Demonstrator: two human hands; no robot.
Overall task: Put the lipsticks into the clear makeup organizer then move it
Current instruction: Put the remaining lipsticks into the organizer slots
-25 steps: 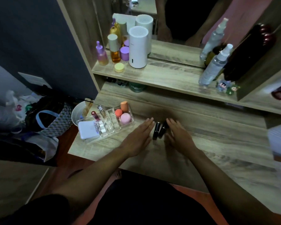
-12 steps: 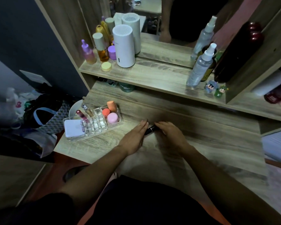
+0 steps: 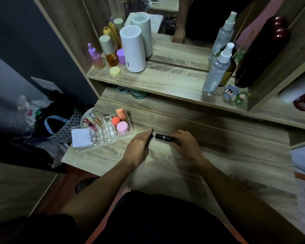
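Note:
A black lipstick [image 3: 163, 137] lies sideways on the wooden vanity top [image 3: 218, 155], and my right hand [image 3: 187, 145] is closed on its right end. My left hand [image 3: 139, 147] rests palm down just left of it, fingers curled together. A dark tip of a second lipstick [image 3: 151, 136] pokes out at those fingertips; the rest is hidden. The clear makeup organizer [image 3: 104, 141] stands at the top's left edge, a short way left of my left hand. It holds a white compact [image 3: 82, 138], two lip gloss tubes [image 3: 92, 122], a pink jar [image 3: 123, 126] and orange sponges [image 3: 121, 113].
The shelf above carries a white cylinder [image 3: 133, 50], several small bottles [image 3: 108, 51], a yellow jar [image 3: 115, 71], a spray bottle [image 3: 217, 67] and two figurines [image 3: 234, 95]. A mirror stands behind. Bags [image 3: 48, 120] lie on the floor to the left.
The lipsticks that stood together between my hands are now apart: my right hand has closed on one and drawn it right. My left hand has curled over another. The view shifted.

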